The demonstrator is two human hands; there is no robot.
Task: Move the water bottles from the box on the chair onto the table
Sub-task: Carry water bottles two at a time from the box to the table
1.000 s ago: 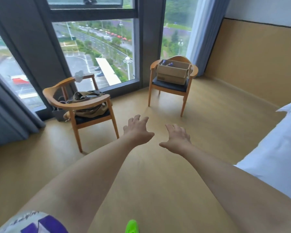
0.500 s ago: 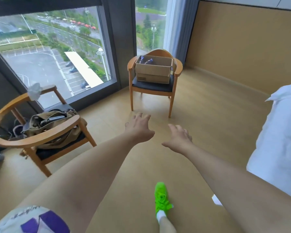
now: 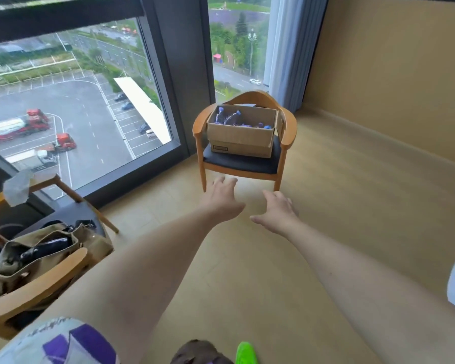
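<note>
Cardboard box point(image 3: 241, 139) of water bottles point(image 3: 227, 117) sat on the chair point(image 3: 289, 132) at centre frame; both hands, left hand point(image 3: 222, 198) and right hand point(image 3: 277, 212), spread, held nothing.

**Browns, Purples and One Green Shoe**

The cardboard box point(image 3: 241, 139) is plain tan with a small dark label. The water bottles point(image 3: 227, 118) inside show dark purple wrappers and blue caps. The chair point(image 3: 289, 132) has honey-coloured wood and a black seat. The bag point(image 3: 50, 248) is khaki, the shoe point(image 3: 246, 353) neon green, the sleeve point(image 3: 58, 342) white with purple patches.
</note>
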